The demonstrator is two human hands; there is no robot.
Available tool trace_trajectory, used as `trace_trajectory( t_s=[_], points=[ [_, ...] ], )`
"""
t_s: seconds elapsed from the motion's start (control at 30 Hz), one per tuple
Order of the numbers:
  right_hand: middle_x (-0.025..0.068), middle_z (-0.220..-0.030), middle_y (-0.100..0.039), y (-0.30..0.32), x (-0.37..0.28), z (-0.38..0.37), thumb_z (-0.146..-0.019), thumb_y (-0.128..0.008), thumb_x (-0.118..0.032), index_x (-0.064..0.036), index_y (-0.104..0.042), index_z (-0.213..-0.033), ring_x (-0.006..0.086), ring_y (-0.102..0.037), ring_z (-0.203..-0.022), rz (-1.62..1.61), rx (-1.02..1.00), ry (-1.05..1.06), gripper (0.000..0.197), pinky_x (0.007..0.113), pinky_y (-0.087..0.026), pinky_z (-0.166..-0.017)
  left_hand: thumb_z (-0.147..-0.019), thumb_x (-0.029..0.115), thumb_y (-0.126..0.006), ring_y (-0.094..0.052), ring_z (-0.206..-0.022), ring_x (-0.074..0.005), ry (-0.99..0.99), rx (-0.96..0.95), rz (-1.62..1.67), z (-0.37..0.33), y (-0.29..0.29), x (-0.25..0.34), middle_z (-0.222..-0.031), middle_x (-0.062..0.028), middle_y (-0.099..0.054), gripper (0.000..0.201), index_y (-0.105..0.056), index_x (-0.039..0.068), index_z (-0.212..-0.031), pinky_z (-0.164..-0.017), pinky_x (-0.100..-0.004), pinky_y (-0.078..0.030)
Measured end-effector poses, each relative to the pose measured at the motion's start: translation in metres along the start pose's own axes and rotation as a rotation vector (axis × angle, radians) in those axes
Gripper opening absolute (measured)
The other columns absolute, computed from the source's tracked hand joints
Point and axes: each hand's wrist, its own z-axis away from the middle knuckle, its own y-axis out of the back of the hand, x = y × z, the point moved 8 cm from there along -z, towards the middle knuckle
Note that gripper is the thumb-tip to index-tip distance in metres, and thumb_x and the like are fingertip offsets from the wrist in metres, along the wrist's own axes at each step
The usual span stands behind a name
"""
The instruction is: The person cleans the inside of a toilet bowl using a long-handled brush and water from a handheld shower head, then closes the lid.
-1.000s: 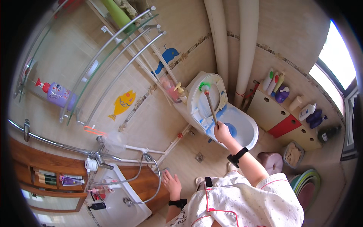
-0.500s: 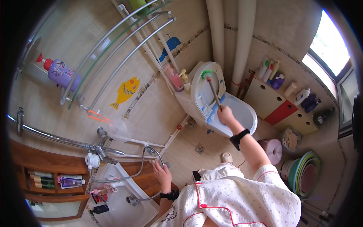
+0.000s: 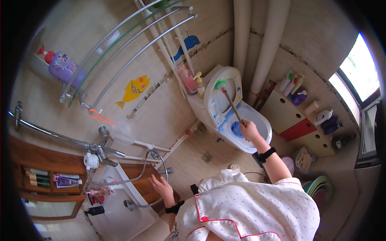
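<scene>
My right hand [image 3: 250,131] is closed around the wooden-looking stick handle of a toilet brush [image 3: 233,106]. The brush's head, with green at its end, is up against the raised lid [image 3: 212,96] of the white toilet [image 3: 265,130]. Blue liquid [image 3: 236,128] colours the bowl, and blue streaks mark the seat hinge area. Over by the sink, my left hand [image 3: 161,187] has its fingers spread and holds nothing. It hovers by the wooden counter [image 3: 138,178], near the looping metal shower hose [image 3: 165,170]; whether it touches either I cannot tell.
A white sink [image 3: 120,219] with a tap lies at lower left. Above hangs a glass and metal shelf [image 3: 120,56]. Right of the toilet, a low cabinet [image 3: 295,130] carries several bottles. Stacked basins [image 3: 321,186] stand at right. Two pipes [image 3: 269,48] rise behind the toilet.
My right hand has moved a little down and toward me with the brush, still at the lid. My left hand has lifted slightly off the counter edge. The whole view has shifted somewhat.
</scene>
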Motion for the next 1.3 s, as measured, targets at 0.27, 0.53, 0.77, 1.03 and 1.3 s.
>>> trace_trajectory(
  t_s=[0.27,0.53,0.77,1.03,1.3],
  points=[
    [0.0140,-0.049,-0.051,0.041,0.013,-0.099,-0.079,-0.043,-0.016,0.0046,-0.054,-0.073,0.0239,-0.054,-0.039,-0.099,0.154,-0.060,0.024,0.035,-0.044,-0.038,-0.084,0.018,-0.043,-0.026,-0.118,-0.0409,0.119,0.134,0.046,0.022,0.019,-0.028,-0.127,-0.0285,-0.026,0.044,-0.032,-0.003,-0.121,-0.096,-0.0436,-0.024],
    [0.0121,-0.047,-0.048,0.020,-0.007,-0.037,-0.080,-0.043,-0.015,0.0028,-0.050,-0.073,0.0217,-0.050,-0.035,-0.089,0.080,0.023,0.021,0.033,-0.040,-0.035,-0.084,0.018,-0.042,-0.026,-0.117,-0.0428,0.205,0.153,-0.003,0.044,0.003,-0.042,-0.125,-0.0328,-0.026,0.044,-0.033,-0.006,-0.120,-0.097,-0.0433,-0.024],
    [0.0069,-0.048,-0.044,0.045,0.008,-0.086,-0.080,-0.041,-0.013,0.0010,-0.046,-0.068,0.0158,-0.041,-0.031,-0.360,0.035,-0.117,0.020,0.029,-0.030,-0.028,-0.084,0.018,-0.042,-0.026,-0.117,-0.0436,0.177,0.118,0.023,0.043,-0.005,-0.009,-0.126,-0.0331,-0.024,0.045,-0.032,-0.006,-0.121,-0.097,-0.0435,-0.024],
    [0.0061,-0.049,-0.040,0.054,0.045,-0.144,-0.076,-0.042,-0.009,-0.0024,-0.041,-0.063,0.0142,-0.037,-0.031,-0.855,-0.002,-0.430,0.015,0.027,-0.025,-0.028,-0.085,0.019,-0.042,-0.024,-0.119,-0.0416,0.175,0.075,-0.012,0.042,0.007,0.027,-0.129,-0.0302,-0.022,0.045,-0.031,-0.004,-0.122,-0.096,-0.0433,-0.024],
    [0.0070,-0.048,-0.046,0.058,0.053,-0.102,-0.079,-0.043,-0.015,0.0007,-0.052,-0.075,0.0180,-0.046,-0.033,-0.163,0.148,-0.063,0.018,0.031,-0.037,-0.032,-0.085,0.020,-0.042,-0.023,-0.119,-0.0413,0.096,-0.031,-0.049,0.043,0.005,0.056,-0.130,-0.0290,-0.018,0.047,-0.029,-0.001,-0.124,-0.096,-0.0438,-0.023]
  ],
)
